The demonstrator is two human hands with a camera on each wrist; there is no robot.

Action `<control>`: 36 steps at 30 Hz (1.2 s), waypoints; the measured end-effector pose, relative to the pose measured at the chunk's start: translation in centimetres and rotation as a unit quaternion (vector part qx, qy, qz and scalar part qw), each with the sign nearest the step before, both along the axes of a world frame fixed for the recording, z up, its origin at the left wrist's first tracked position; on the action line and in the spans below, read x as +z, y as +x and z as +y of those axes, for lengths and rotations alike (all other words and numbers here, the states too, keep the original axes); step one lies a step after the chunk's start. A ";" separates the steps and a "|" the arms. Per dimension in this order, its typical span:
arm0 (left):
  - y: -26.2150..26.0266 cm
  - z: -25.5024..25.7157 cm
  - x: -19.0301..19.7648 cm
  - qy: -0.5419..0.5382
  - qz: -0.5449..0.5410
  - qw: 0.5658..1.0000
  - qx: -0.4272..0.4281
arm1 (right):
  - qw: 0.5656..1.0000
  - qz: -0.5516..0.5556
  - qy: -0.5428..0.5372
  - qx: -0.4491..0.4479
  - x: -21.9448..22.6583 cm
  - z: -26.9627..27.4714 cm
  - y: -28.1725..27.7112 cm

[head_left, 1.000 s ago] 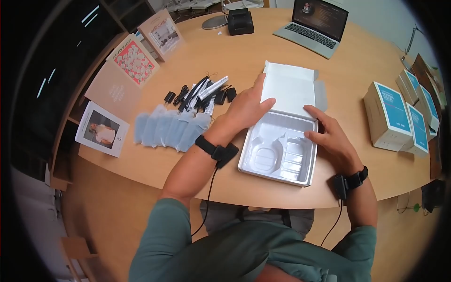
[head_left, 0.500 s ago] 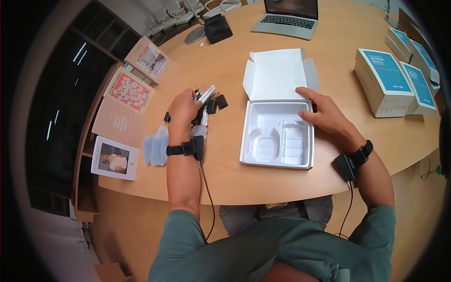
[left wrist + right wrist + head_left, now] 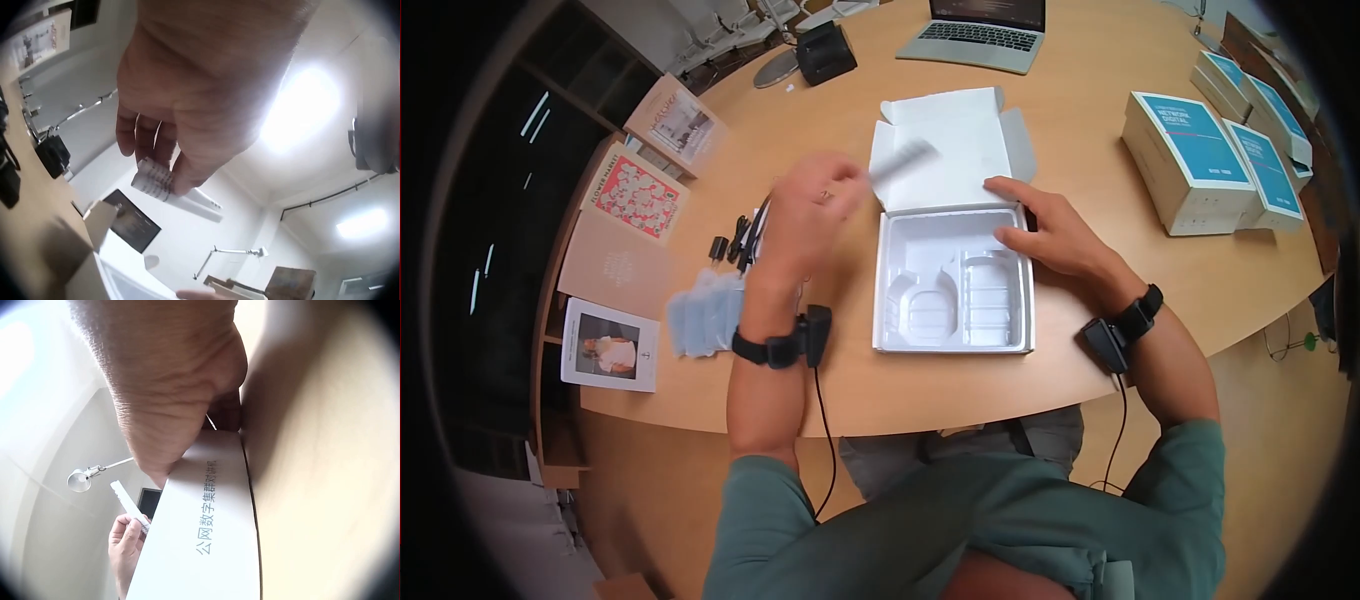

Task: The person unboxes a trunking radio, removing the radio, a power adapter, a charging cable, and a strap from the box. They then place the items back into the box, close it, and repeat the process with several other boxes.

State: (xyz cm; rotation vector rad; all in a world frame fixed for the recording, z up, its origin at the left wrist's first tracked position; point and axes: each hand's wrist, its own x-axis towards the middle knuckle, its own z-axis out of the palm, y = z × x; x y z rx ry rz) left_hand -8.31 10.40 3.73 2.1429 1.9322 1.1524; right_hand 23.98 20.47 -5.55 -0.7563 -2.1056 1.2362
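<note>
My left hand point(image 3: 815, 205) is raised over the table, left of the open box, and pinches a folded white paper leaflet point(image 3: 903, 158) between thumb and fingers. Printed lines show on the leaflet point(image 3: 153, 178) in the left wrist view. The white cardboard box point(image 3: 1028, 335) lies with its lid point(image 3: 945, 140) folded back, and its white plastic tray point(image 3: 920, 235) has moulded hollows with nothing in them. With my right hand point(image 3: 1060, 235) I hold the box's right back corner, thumb over the rim. Dark printed characters run along the box side point(image 3: 200, 550) in the right wrist view.
Left of the box lie frosted pouches point(image 3: 705, 315), black cables point(image 3: 750, 240) and a black adapter point(image 3: 718, 248), partly behind my left arm. Books point(image 3: 635, 200) line the left edge. Blue-and-white boxes point(image 3: 1190, 160) stand right, a laptop point(image 3: 975, 45) and black device point(image 3: 825, 52) at the back.
My left hand went from the box to the pile of cables, took the leaflet and lifted it right toward the lid. The right hand stayed at the box's corner. The head view shifted.
</note>
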 end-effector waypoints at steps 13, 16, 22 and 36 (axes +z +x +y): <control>5.7 -0.1 -5.1 -0.081 0.211 0.967 -0.119 | 0.999 -0.009 0.033 0.013 0.1 0.2 0.0; 4.8 0.3 -3.9 -0.077 0.083 0.993 -0.025 | 0.996 -0.093 0.004 0.003 1.6 -0.6 -0.2; -0.2 2.6 -6.4 -0.104 -0.051 0.987 0.113 | 0.986 0.014 0.079 -0.145 1.7 0.7 0.5; -1.5 4.3 -13.5 -0.098 -0.593 0.799 -0.005 | 0.975 0.023 0.168 -0.147 10.9 -0.3 -3.7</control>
